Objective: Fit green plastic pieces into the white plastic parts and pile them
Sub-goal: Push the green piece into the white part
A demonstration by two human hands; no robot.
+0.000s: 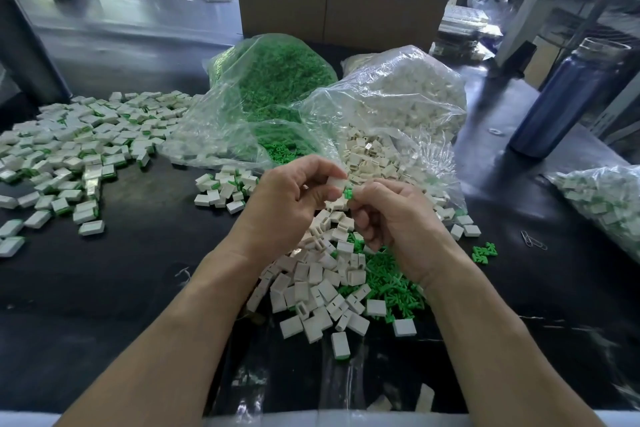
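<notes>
My left hand (287,201) pinches a white plastic part (336,183) at mid-table. Close beside it, my right hand (394,215) grips a green plastic piece (347,193), which touches the white part. Under both hands lies a heap of loose white parts (311,291) mixed with loose green pieces (391,284). A spread pile of fitted white-and-green parts (86,146) covers the table's left, with a smaller cluster (225,189) near my left hand. Behind stand a clear bag of green pieces (273,87) and a clear bag of white parts (398,104).
A blue metal bottle (571,94) stands at the right. Another bag of fitted parts (602,198) lies at the far right edge. Paper clips (531,240) lie on the black table (138,270). A cardboard box (346,3) stands behind the bags.
</notes>
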